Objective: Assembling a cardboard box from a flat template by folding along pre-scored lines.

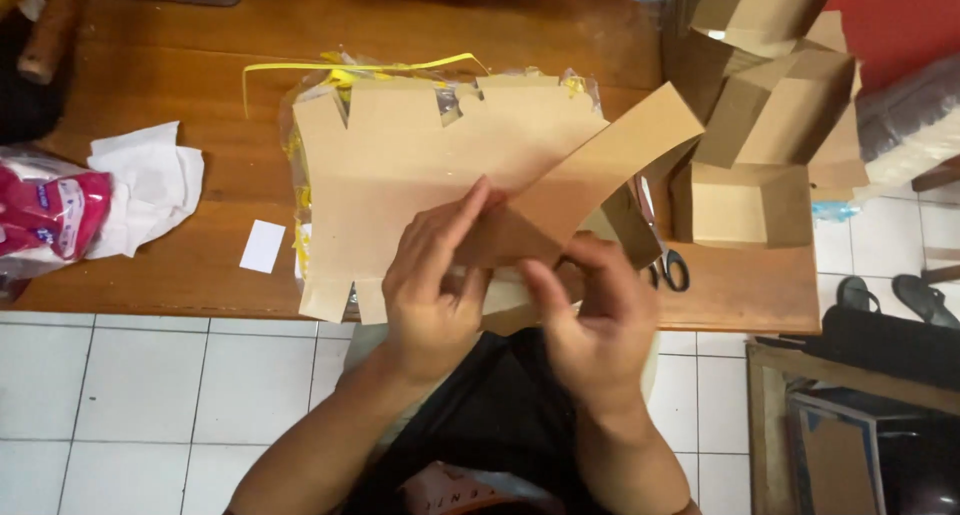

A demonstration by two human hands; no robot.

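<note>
Far left on the tabletop: a red packet and crumpled white paper, then a small white slip. All well apart from the work; best left there, out of the fold's way.

Next, a stack of flat blanks lying on clear plastic with a yellow strap across its far edge. Good as a firm base under the fold.

At the near edge, over the stack's right corner: the left hand, fingers curled and pinching the lower left of a brown cardboard piece. Thumb seemingly on the crease, fingers behind. Worth keeping that pinch close to the fold line so the board bends there and not across the panel.

Just beside it, the right hand, closed on the same piece's lower right edge, thumb up against the board. Long flap rising up and to the right, above both hands. Advisable to press both thumbs evenly, keep the flap's edge in line with the panel below, and run along the crease rather than forcing one spot; thin board likely to buckle or tear at the slits otherwise.

Right of the hands: scissors, partly hidden under the piece, near enough to snag a swinging flap. Further right, folded boxes piled at the tabletop's end, one open box facing up.
</note>
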